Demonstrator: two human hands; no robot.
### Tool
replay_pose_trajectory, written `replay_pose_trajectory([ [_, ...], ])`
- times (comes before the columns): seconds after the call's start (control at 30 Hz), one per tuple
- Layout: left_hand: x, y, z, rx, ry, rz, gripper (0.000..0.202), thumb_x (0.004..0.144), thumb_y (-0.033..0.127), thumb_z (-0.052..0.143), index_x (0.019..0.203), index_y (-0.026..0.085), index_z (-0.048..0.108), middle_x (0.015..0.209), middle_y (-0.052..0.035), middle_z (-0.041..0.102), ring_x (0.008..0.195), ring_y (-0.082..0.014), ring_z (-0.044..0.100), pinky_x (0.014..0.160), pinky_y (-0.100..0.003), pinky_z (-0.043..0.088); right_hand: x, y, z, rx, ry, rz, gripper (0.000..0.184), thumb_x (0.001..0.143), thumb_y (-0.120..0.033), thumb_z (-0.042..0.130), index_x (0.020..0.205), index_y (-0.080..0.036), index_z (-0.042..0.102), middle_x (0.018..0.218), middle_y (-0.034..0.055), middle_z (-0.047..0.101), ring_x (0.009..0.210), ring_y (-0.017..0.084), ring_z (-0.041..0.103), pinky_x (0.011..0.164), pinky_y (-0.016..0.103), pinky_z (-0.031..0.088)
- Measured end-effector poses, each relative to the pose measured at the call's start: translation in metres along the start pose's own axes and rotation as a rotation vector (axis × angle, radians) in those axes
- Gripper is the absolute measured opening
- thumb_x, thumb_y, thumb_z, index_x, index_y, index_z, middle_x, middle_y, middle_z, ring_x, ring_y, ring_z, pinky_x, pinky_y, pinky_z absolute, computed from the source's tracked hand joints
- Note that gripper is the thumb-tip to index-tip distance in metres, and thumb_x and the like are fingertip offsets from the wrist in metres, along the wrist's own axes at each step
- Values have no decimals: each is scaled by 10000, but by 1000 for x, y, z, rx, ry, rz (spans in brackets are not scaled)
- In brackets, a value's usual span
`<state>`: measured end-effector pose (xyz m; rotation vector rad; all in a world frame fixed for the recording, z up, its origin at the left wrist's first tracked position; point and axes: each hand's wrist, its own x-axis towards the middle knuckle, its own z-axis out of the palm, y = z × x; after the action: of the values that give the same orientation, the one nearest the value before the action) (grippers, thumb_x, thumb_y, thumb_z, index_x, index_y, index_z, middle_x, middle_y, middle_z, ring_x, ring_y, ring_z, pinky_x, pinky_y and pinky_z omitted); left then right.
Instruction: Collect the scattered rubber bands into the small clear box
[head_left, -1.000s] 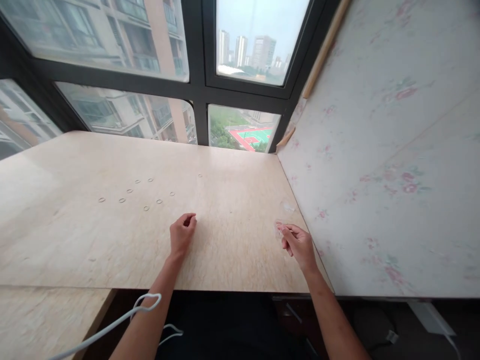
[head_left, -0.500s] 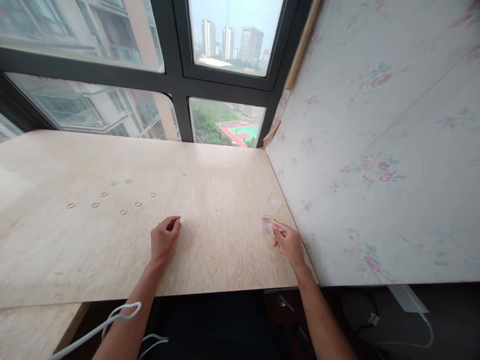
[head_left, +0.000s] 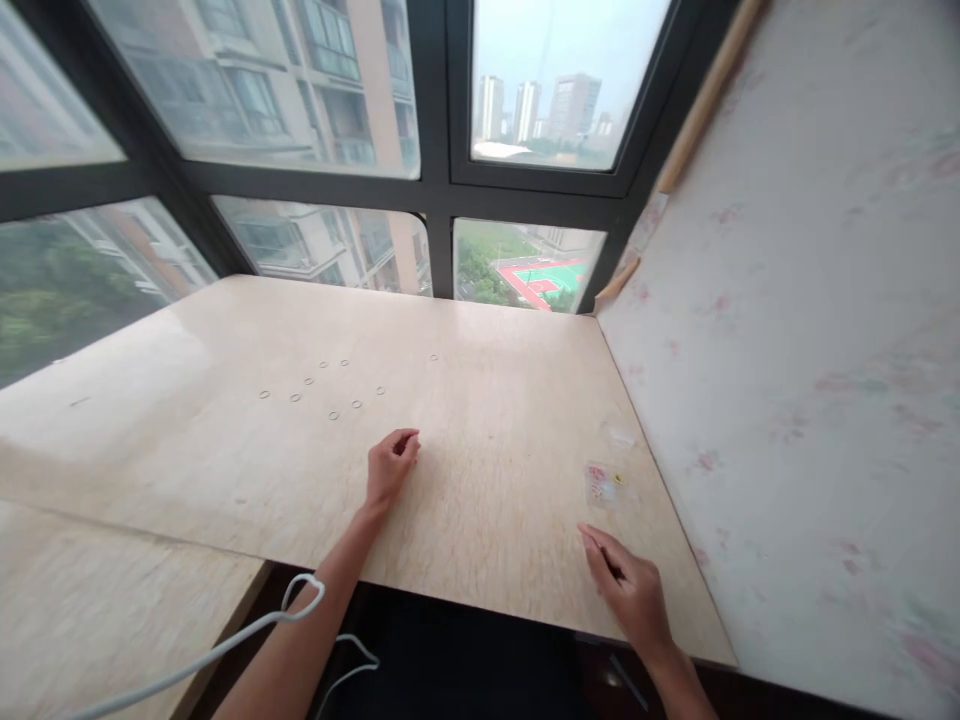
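My left hand [head_left: 393,468] rests on the marbled tabletop with thumb and fingers pinched together. Anything between its fingertips is too small to make out. Several thin rings [head_left: 357,405] lie scattered beyond it, to the left. My right hand [head_left: 624,582] is over the near right of the table, also in a pinch, and what it holds, if anything, is not visible. Just beyond its fingertips sits a small clear box [head_left: 609,498] with tiny red, pale and yellow pieces inside. A clear plastic piece [head_left: 619,433], perhaps a lid, lies behind the box.
The floral-papered wall [head_left: 787,400] borders the table [head_left: 510,520] on the right, and dark-framed windows [head_left: 517,205] stand along its back. A white cable [head_left: 225,640] loops over my left forearm. Below the near edge, a lower ledge [head_left: 112,600] extends at left.
My right hand has drawn back from the clear box towards the table's near edge, still pinched. My left hand stays pinched in about the same place. The camera view has swung left.
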<state>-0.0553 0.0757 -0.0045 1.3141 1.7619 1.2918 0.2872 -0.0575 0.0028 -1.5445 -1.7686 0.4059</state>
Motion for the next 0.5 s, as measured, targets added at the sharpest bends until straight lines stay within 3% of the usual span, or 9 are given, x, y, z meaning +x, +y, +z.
replay_pose_trajectory([
  [0.1, 15, -1, -9, 5, 14, 13, 251, 756, 327, 547, 882, 151, 675, 705, -27, 672, 473, -110, 566, 456, -214, 464, -5, 3, 10, -39, -114, -176, 294, 892, -322, 502, 1037, -206, 730, 882, 77, 736, 621, 186, 698, 580, 240, 560],
  [0.2, 40, -3, -31, 22, 71, 16, 256, 755, 311, 533, 879, 136, 673, 725, -37, 681, 465, -102, 567, 453, -208, 463, -1, 5, 14, -75, -119, -234, 290, 896, -336, 503, 1017, -217, 738, 914, 60, 733, 714, 193, 717, 643, 223, 582],
  [0.33, 80, -12, -76, 104, 144, -49, 280, 745, 281, 509, 905, 121, 674, 743, -41, 688, 487, -110, 595, 472, -207, 470, 6, 13, 14, -98, -107, -240, 310, 895, -380, 490, 983, -232, 748, 944, 36, 728, 813, 197, 712, 696, 206, 579],
  [0.5, 123, -29, -144, 415, 200, -155, 282, 751, 265, 501, 923, 152, 694, 799, -25, 702, 577, -124, 649, 572, -203, 480, 3, 34, 16, -129, -207, -214, 300, 869, -403, 519, 991, -256, 751, 967, 8, 722, 834, 196, 707, 679, 174, 572],
])
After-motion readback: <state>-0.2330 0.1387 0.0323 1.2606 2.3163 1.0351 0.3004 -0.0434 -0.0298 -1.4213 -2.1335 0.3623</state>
